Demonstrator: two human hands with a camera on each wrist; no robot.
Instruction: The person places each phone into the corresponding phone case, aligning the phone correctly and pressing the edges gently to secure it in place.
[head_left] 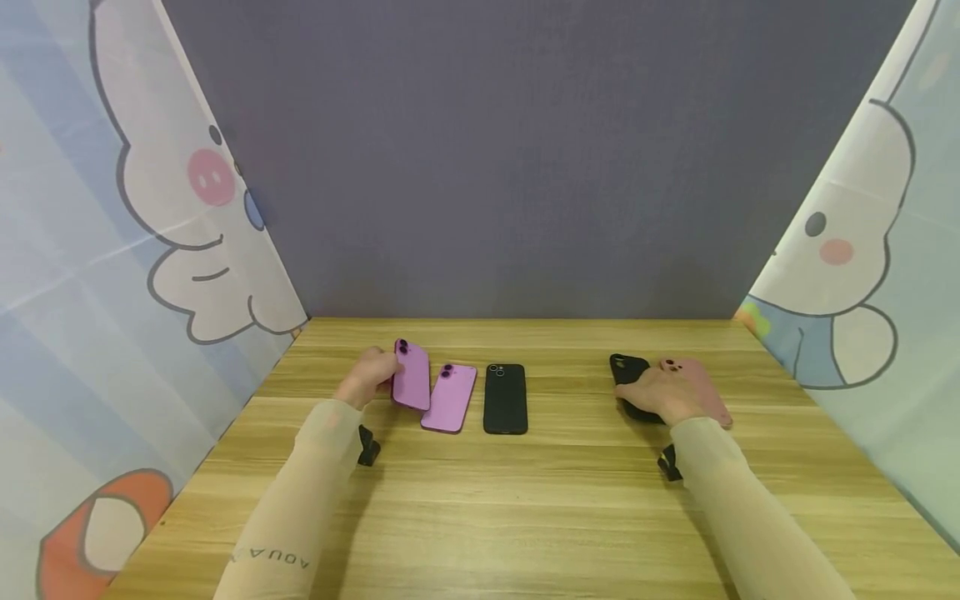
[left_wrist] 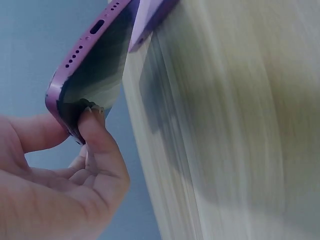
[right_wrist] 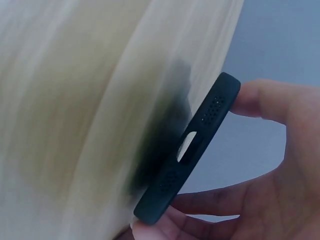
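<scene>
Holding purple twin-lens phone (head_left: 413, 380), black perforated case (head_left: 636, 368)

Lower left of the head view — dark capitals (head_left: 279, 557) run across the left sleeve (head_left: 296, 500), printed in one short line. They look like A, O, U, A, though the small print leaves the middle pair uncertain. And at the line's left end, by the sleeve's edge — a further mark (head_left: 235, 557), too partial to read.

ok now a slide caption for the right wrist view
A right hand grips a thin, matte black, round-cornered phone case over a pale wood-grain tabletop.
</scene>
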